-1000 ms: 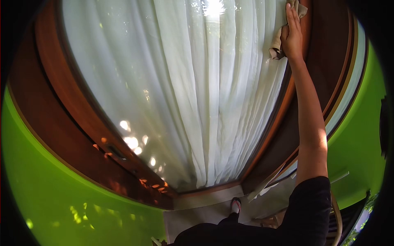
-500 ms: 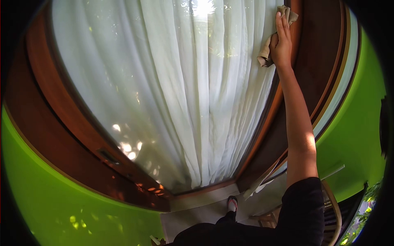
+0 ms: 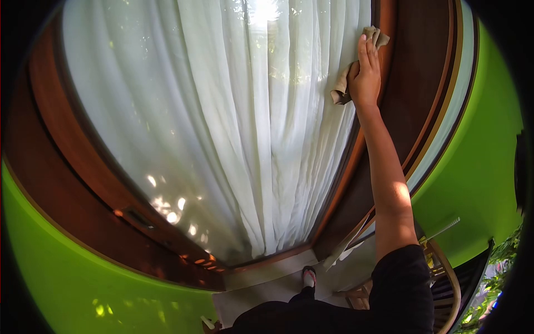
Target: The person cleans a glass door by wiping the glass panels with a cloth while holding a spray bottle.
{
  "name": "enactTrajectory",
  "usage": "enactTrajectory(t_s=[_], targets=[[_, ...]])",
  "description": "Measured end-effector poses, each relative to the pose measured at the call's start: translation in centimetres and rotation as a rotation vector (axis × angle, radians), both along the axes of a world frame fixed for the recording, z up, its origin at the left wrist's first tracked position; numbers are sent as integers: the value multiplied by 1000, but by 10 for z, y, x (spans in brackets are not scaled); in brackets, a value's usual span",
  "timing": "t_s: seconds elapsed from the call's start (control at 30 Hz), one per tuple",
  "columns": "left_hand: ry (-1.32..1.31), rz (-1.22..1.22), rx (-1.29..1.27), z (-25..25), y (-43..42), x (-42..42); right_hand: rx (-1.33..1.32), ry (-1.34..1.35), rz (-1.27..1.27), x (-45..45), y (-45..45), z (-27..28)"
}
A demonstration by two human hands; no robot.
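My right hand [image 3: 365,75] presses a crumpled beige cloth [image 3: 342,88] flat against the glass door [image 3: 222,122], beside the right edge of its brown wooden frame [image 3: 384,33]. Parts of the cloth stick out above my fingertips and left of my palm. A white curtain [image 3: 250,139] hangs behind the glass. At the bottom edge, my left hand [image 3: 211,326] is partly visible, closed around a small pale object [image 3: 207,322] that is too small to make out.
Green walls [image 3: 83,284] flank the door. A door handle recess [image 3: 139,218] sits in the left frame. At the lower right stands a wooden chair [image 3: 449,278]. My foot [image 3: 308,277] is on the tiled floor [image 3: 253,303].
My right hand and the cloth have moved down along the right side of the glass. The view has shifted slightly, and more of my left hand shows at the bottom.
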State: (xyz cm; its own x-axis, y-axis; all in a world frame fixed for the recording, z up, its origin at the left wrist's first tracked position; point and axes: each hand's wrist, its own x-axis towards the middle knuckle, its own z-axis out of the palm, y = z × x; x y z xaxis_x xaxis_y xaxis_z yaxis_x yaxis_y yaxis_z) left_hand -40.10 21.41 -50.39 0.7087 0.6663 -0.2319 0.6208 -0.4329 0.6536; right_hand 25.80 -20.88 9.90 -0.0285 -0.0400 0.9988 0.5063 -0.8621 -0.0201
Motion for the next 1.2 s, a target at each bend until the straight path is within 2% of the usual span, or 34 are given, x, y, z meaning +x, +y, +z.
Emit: enactTrajectory(t_s=[0.33,0.53,0.73,0.87,1.03,1.2], targets=[[-69,13,-99,5,8,18,10,55,-46,-25,-1,-29],[-108,73,-190,-4,-26,16,139,121,116,-32,16,-85],[-134,120,-245,-16,-29,9,301,109,236,-36,37,-92],[-161,140,-273,-18,-31,10,270,77,301,-44,44,-68],[-165,98,-185,-56,-11,9,170,-27,314,-49,77,-17],[-216,152,-222,-55,-15,8,191,-33,306,-56,93,8]])
